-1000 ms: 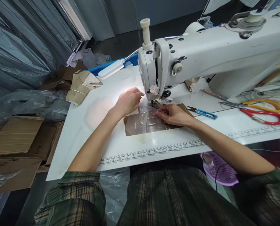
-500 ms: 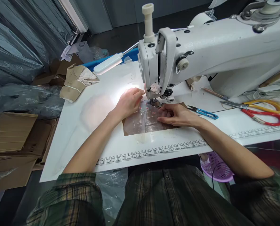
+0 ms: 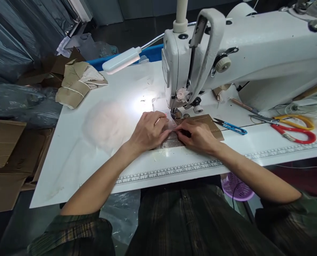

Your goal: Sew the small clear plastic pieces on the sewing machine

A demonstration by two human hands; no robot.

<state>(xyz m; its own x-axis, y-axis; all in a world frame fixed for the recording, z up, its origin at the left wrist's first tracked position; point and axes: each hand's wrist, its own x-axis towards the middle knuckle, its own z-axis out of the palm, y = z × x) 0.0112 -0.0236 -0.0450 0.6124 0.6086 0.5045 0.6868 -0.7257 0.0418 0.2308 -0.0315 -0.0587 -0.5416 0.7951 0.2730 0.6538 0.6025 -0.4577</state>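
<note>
White sewing machine [image 3: 249,46] fills upper right; its head hangs just above the work, the nearest obstacle. Blue-handled snips [image 3: 231,127] just right of the brown sheet [image 3: 206,124]; scissors [image 3: 305,138] with red and yellow loops farther right. Slim white lamp [image 3: 122,60] on a ribbed metal neck, upper center-left. Tied tan bundle [image 3: 74,87] at the tabletop's left edge, cardboard boxes [image 3: 4,142] and crinkled plastic [image 3: 20,101] beyond it. Purple perforated basket [image 3: 234,185] below, lower right.

Clear film [image 3: 171,125] lies mid-frame, below the needle area: thin, glossy, over the flat, stiff-looking brown sheet. Left hand [image 3: 149,131] and right hand [image 3: 199,135] meet there, fingers of both pinched nearly closed on the film's edge, covering part of the sheet. Tabletop [image 3: 75,170] smooth white, printed ruler scale [image 3: 161,174] along the near side. Crumpled pale-pink rosette [image 3: 182,94] on the machine head.
</note>
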